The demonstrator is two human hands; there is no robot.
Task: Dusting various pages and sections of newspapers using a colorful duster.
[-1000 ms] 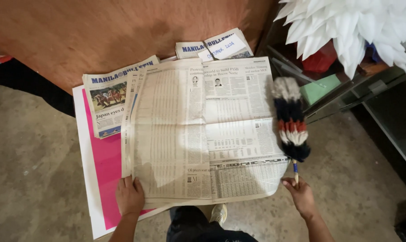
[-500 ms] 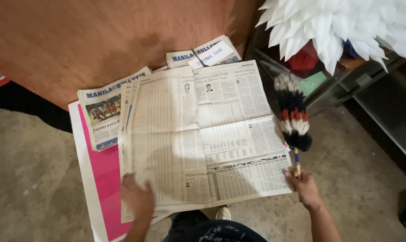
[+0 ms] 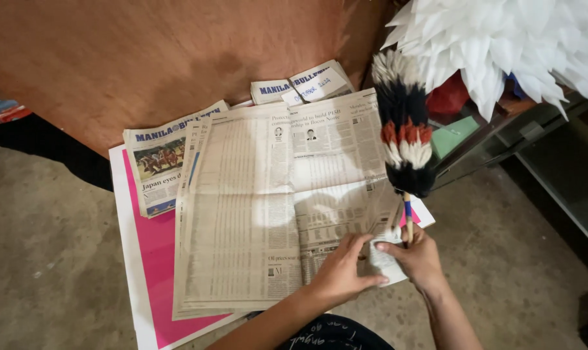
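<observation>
An open newspaper (image 3: 261, 207) lies spread on a pink and white sheet (image 3: 148, 259) on the concrete floor. My left hand (image 3: 339, 272) reaches across and rests on the paper's lower right corner, fingers spread. Beside it, my right hand (image 3: 418, 256) grips the thin stick handle of a feather duster (image 3: 404, 129), whose black, white and red feathers stand upright over the paper's right edge. My right thumb and fingers also pinch that same corner of the paper.
Two more folded newspapers lie behind: one (image 3: 158, 162) at the left, one (image 3: 304, 84) by a brown board (image 3: 145, 58). A white feathered object (image 3: 501, 45) sits on a metal shelf (image 3: 521, 136) at the right.
My left hand moved from the paper's lower left across to its lower right corner, next to my right hand. The duster now stands higher and more upright.
</observation>
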